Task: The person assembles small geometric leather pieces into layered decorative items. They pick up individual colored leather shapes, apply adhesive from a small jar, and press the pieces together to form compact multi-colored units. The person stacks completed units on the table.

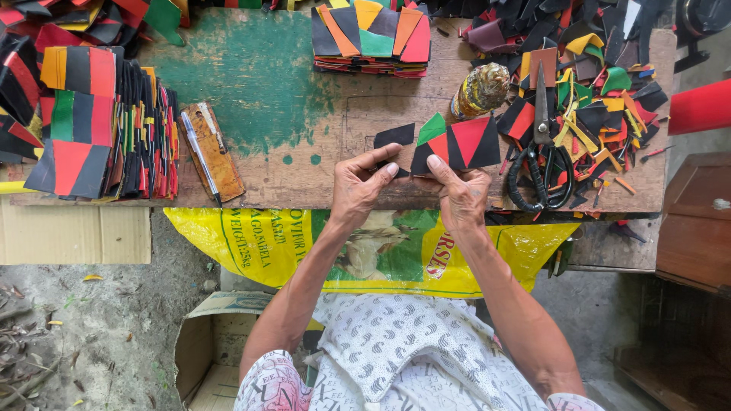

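Fingertips of left hand (pixel 358 183) and right hand (pixel 462 192) pinch 1 patchwork piece (pixel 457 144) of black, red and green panels against the wooden table (pixel 304 171).

Bare green tabletop (pixel 251 84) passable; scissors (pixel 542 152), bottle (pixel 481 90), scrap heap (pixel 601 99) crowd right

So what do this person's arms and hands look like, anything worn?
Both hands, the left hand and the right hand, are bare: no gloves, and no rings or watch that show. The forearms are uncovered; short white sleeves with dark and pink print begin near the elbows.
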